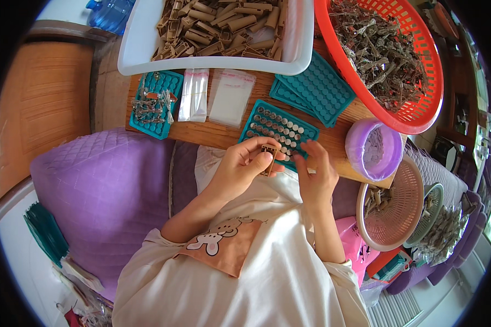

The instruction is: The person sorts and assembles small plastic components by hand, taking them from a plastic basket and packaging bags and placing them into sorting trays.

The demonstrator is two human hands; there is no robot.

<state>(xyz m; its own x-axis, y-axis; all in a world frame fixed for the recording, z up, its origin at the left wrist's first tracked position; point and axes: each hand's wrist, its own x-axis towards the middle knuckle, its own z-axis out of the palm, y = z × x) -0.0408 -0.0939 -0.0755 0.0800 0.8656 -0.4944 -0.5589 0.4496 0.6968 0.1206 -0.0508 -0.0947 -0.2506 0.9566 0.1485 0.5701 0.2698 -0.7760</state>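
My left hand [244,168] is closed around a small brown plastic piece [268,158], a hollow half-tube shape, held upright between thumb and fingers over my lap. Just to its right, my right hand [317,177] hovers at the near right edge of a teal tray [309,131]. Motion smears its fingertips, so I cannot make out whether anything small is between them. Rows of small round silvery discs [278,126] sit in the tray's round pockets, some looking darker and some whiter. Part of the tray is hidden behind both hands.
A white bin [126,53] of brown pieces stands at the table's back. Right of it are stacked teal trays [322,87], a red basket [439,71] of tangled grey-brown material and a purple tub [395,158]. Clear bags [232,95] and another teal tray [175,82] lie left.
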